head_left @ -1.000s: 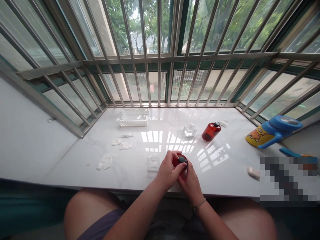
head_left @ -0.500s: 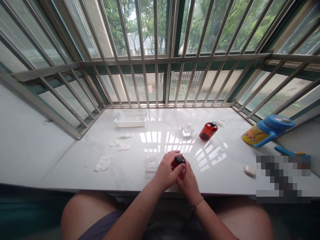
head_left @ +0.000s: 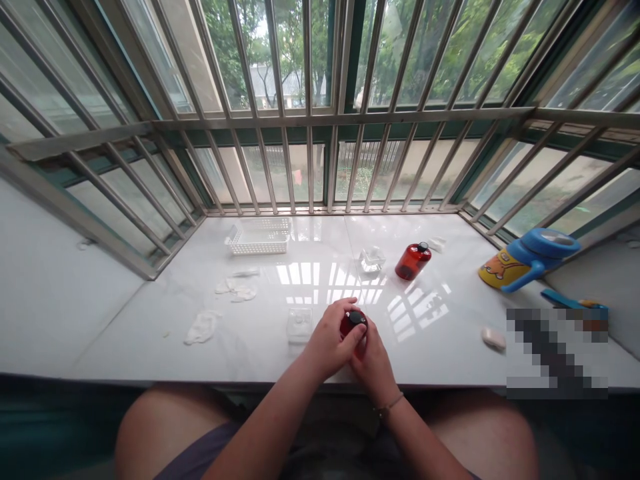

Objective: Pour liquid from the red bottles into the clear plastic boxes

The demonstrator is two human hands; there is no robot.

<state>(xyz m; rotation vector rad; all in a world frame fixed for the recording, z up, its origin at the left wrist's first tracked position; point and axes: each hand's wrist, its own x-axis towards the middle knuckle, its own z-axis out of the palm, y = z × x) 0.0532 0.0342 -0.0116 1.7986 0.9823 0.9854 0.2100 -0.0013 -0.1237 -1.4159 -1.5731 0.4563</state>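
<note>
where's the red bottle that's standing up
In the head view, the standing red bottle is right of centre on the white marble sill, just right of a small clear container.

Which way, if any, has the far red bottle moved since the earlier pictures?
No: the red bottle keeps its place beside the clear container; only the camera shifted.

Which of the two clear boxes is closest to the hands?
The flat one, just left of the left hand. The other clear box sits farther back, beside the free-standing red bottle.
</note>
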